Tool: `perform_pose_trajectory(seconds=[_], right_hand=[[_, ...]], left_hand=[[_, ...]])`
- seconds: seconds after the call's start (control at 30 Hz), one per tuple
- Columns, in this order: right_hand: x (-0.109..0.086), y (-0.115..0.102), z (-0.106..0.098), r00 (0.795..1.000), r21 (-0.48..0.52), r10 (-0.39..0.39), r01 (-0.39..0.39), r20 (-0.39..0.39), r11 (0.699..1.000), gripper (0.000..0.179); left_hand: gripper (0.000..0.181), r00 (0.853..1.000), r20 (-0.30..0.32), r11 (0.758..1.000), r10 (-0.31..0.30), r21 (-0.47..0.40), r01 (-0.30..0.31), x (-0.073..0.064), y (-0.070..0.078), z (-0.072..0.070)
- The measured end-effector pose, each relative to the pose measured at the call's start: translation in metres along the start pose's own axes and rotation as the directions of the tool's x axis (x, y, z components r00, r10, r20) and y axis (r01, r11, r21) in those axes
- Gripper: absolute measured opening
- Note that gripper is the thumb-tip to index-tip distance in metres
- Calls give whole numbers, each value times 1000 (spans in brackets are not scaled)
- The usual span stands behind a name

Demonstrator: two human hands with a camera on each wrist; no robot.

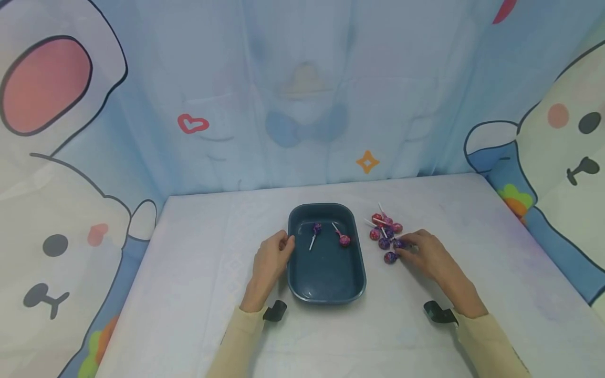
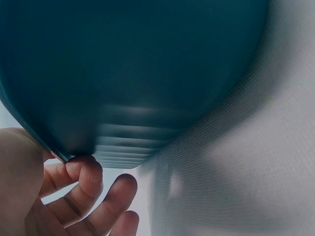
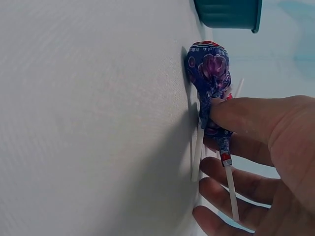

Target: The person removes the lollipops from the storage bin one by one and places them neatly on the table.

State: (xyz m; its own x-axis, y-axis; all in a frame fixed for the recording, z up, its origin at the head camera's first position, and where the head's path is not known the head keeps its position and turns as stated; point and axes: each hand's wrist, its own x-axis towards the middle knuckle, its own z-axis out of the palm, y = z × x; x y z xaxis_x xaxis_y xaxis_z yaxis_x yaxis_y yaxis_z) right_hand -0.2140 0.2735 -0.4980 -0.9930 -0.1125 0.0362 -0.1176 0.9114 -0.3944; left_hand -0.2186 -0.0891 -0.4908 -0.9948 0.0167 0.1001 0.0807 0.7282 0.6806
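My left hand (image 1: pixel 273 257) pinches the left rim of a dark teal tray (image 1: pixel 326 278), thumb and forefinger at its edge in the left wrist view. Inside the tray lie a purple lollipop (image 1: pixel 317 228) and a pink lollipop (image 1: pixel 344 240). On the right, my right hand (image 1: pixel 427 254) has thumb and forefinger round a purple-wrapped lollipop (image 1: pixel 398 243), whose white stick (image 3: pixel 231 191) points back under the palm. Another purple lollipop (image 3: pixel 209 64) lies just in front of the thumb and partly hides the held one's head.
A pile of pink, red and purple lollipops (image 1: pixel 388 221) lies beyond the right hand, beside the tray. White cloth (image 1: pixel 198 294) covers the table. Behind it hangs a light blue curtain (image 1: pixel 227 157) with cartoon prints. Each wrist carries a small black camera (image 1: pixel 275 311).
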Motion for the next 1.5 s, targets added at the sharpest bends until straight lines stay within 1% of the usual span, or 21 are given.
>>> perform_pose_trajectory(seconds=[0.3, 0.63, 0.83, 1.23, 1.5], right_hand=[[2, 0, -3, 1000, -5, -5, 5, 1, 1000, 42], [4, 0, -1, 998, -7, 47, -47, 40, 999, 44], [4, 0, -2, 998, -3, 45, -45, 39, 999, 46], [2, -7, -15, 995, 46, 61, -65, 85, 997, 56], [7, -16, -23, 997, 33, 52, -53, 49, 998, 58]], left_hand=[[25, 1000, -7, 1000, 6, 6, -6, 0, 0, 0], [25, 1000, -8, 1000, 1, 1, -1, -1, 0, 0], [26, 1000, -1, 1000, -7, -6, 7, -1, 0, 0], [25, 1000, -9, 1000, 5, 0, -5, -1, 0, 0], [26, 1000, -12, 1000, 6, -4, -6, -1, 0, 0]])
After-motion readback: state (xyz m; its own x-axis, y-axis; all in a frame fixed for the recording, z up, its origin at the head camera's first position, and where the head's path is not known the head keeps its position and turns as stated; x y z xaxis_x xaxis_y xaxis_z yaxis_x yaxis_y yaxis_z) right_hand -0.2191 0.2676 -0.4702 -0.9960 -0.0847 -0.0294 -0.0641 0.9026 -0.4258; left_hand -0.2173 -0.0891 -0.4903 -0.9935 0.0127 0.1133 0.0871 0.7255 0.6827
